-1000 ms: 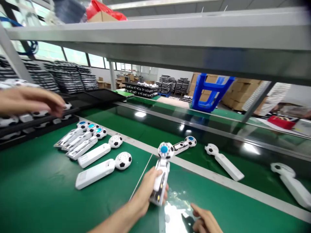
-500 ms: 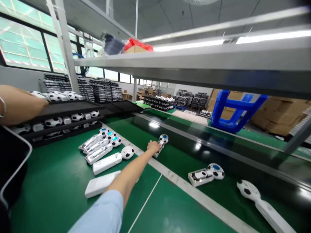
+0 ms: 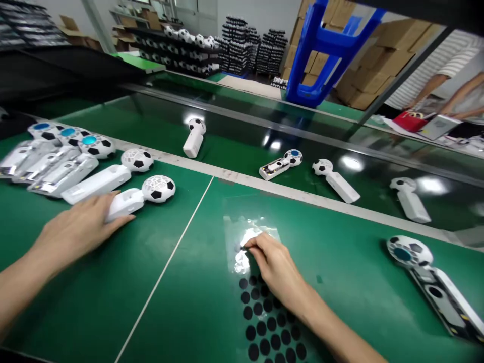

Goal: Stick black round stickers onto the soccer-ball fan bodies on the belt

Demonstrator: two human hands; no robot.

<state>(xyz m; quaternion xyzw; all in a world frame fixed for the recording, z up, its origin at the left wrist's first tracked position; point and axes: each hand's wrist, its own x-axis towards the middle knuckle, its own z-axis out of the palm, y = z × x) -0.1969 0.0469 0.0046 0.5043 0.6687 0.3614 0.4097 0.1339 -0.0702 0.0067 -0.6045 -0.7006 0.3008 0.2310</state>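
Observation:
My left hand (image 3: 81, 222) is closed around the white handle of a football-headed handheld device (image 3: 159, 189), which lies on the green table. Its thumb is along the near side and its fingers along the far side. My right hand (image 3: 278, 259) pinches thumb and forefinger together at the clear upper part of a sticker sheet (image 3: 232, 237). A small dark spot at the fingertips looks like one of the round black stickers (image 3: 264, 347) that sit in rows lower on the sheet. Beside my left hand lie another closed device (image 3: 100, 182) and several open-handled ones (image 3: 68, 174) with blue discs.
Beyond a pale strip (image 3: 242, 177), a dark green belt carries more devices (image 3: 280, 165). One open device (image 3: 434, 290) lies at right. A blue plastic stool (image 3: 333, 43) stands on the far side. Another person's arms (image 3: 431, 91) show at upper right.
The view has swung right and down. My right hand has left a device on the belt and is now at the sticker sheet. My left hand now holds a device on the table.

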